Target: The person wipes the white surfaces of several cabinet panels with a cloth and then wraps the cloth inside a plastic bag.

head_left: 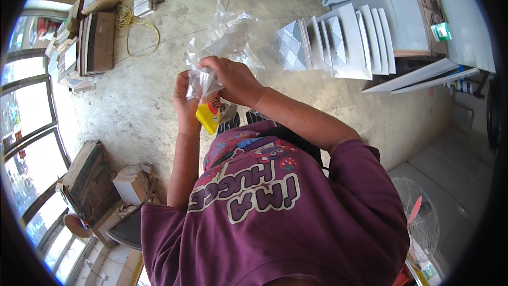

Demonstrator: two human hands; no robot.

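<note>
In front of my body both hands are close together on a crumpled clear plastic bag [227, 37]. My left hand [183, 94] is closed at the bag's left edge, its fingertips partly hidden by the film. Curled over the gathered plastic from the right, my right hand [235, 80] pinches it between thumb and fingers. Below the fingers, toward my shirt, hangs a small yellow and red packet [208, 118] with a crimped end. Its upper part is covered by the bag and fingers, so I cannot tell which hand bears it. The bag's loose part spreads out away from me.
White and grey tiles [349, 42] stand in rows at the far right. Flat boxes [98, 41] and a coiled yellow cord [127, 18] are at the far left. A small carton [132, 184] sits near left; a fan [420, 220] stands near right.
</note>
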